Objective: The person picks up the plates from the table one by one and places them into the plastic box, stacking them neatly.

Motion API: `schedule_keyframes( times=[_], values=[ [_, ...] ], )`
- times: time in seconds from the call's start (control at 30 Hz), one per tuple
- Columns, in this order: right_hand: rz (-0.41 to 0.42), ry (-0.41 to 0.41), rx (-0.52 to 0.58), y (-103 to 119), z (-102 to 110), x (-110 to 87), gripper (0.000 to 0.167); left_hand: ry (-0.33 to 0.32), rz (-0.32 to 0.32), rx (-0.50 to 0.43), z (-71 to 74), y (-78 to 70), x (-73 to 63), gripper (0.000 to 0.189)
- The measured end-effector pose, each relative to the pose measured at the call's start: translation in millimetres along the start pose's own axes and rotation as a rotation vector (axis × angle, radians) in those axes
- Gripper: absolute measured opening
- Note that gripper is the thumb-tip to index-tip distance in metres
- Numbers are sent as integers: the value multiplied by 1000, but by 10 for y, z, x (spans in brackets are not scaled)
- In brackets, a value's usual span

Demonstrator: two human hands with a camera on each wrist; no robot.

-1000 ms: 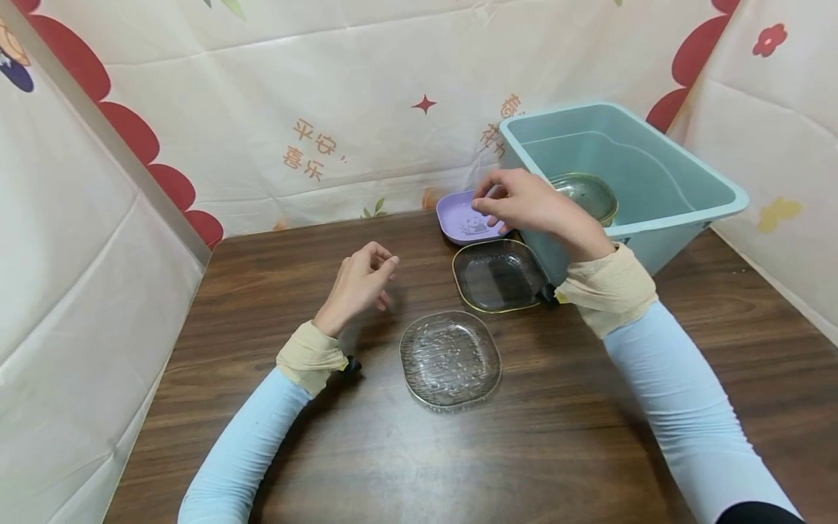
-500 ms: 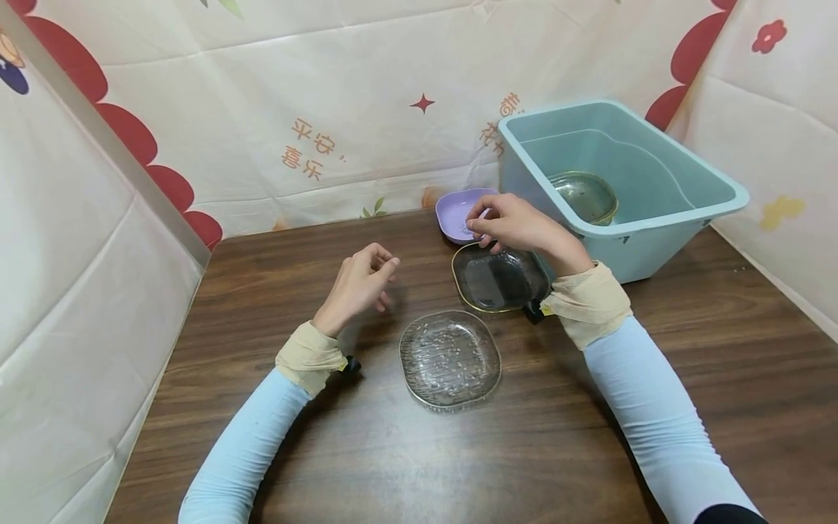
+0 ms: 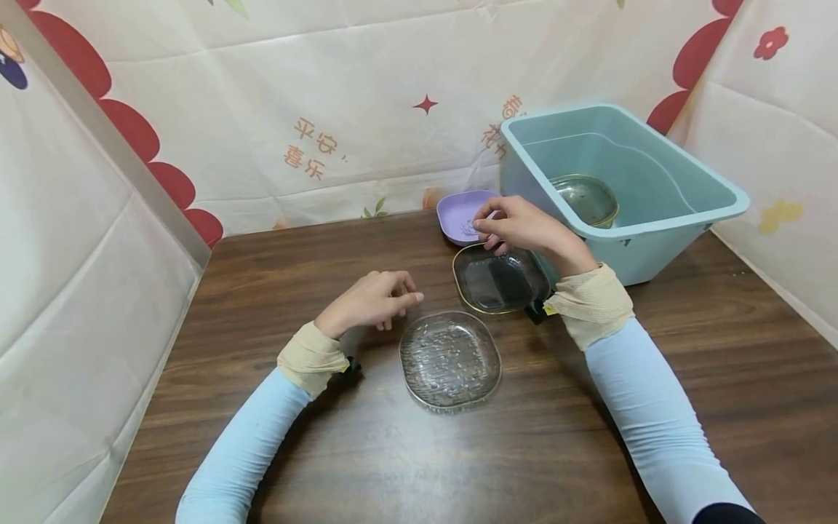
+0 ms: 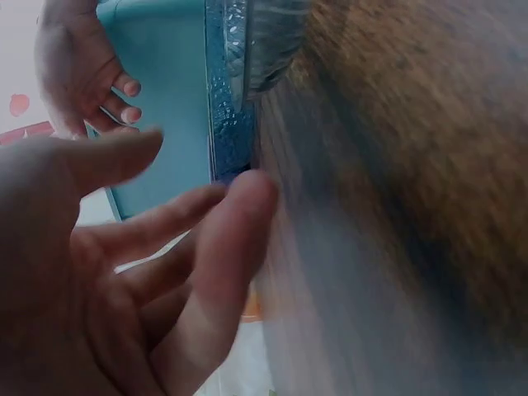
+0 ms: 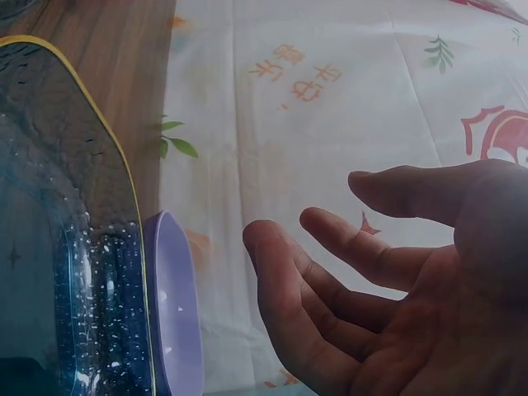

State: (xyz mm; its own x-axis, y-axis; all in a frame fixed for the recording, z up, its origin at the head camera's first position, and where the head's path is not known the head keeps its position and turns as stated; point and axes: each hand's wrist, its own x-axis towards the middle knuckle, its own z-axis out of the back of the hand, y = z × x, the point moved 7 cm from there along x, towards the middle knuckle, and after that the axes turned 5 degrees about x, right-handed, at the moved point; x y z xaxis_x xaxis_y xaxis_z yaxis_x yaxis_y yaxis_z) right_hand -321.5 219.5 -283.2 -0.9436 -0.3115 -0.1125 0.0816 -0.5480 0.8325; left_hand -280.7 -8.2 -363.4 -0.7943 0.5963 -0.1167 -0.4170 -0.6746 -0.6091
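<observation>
In the head view my left hand (image 3: pixel 371 300) hovers just off the upper left rim of a clear textured glass plate (image 3: pixel 450 360), its fingers loosely bent around nothing. My right hand (image 3: pixel 524 227) hangs over the back of a dark transparent plate with a gold rim (image 3: pixel 500 280), also holding nothing. Behind it a purple plate (image 3: pixel 458 215) with a printed drawing is partly covered by that hand. The right wrist view shows the fingers (image 5: pixel 280 313) relaxed and parted from the thumb, beside the gold-rimmed plate (image 5: pixel 91 165). The left wrist view has the left fingers (image 4: pixel 235 247) spread apart below the plates.
A light blue plastic tub (image 3: pixel 628 240) stands at the back right, with green gold-rimmed dishware (image 3: pixel 585 198) inside. Printed cloth (image 3: pixel 327 94) hangs behind and along both sides of the brown wooden table (image 3: pixel 366 451).
My right hand has come away from the tub's edge, down toward the dark plate, then stayed there. My left hand has shifted right and slightly nearer, toward the clear plate.
</observation>
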Motion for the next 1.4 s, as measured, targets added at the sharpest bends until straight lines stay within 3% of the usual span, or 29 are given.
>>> schedule_keyframes(
  times=[0.13, 0.33, 0.43, 0.63, 0.93, 1.4],
  values=[
    [-2, -13, -2, -34, 33, 13, 29, 79, -19, 51, -71, -41, 6, 33],
    [2, -12, -16, -54, 41, 19, 29, 103, -68, 161, -144, -108, 3, 38],
    [8, -6, -27, -58, 31, 24, 29, 124, -65, 157, -204, -119, 2, 37],
    [13, -17, -45, -61, 44, 20, 28, 180, -69, 62, -303, -146, 13, 26],
    [14, -11, -50, -64, 12, 39, 27, 145, -67, 9, -297, -155, 12, 8],
    [32, -10, -61, -92, -33, 86, 27, 71, -125, 26, -195, -163, 12, 11]
  ],
)
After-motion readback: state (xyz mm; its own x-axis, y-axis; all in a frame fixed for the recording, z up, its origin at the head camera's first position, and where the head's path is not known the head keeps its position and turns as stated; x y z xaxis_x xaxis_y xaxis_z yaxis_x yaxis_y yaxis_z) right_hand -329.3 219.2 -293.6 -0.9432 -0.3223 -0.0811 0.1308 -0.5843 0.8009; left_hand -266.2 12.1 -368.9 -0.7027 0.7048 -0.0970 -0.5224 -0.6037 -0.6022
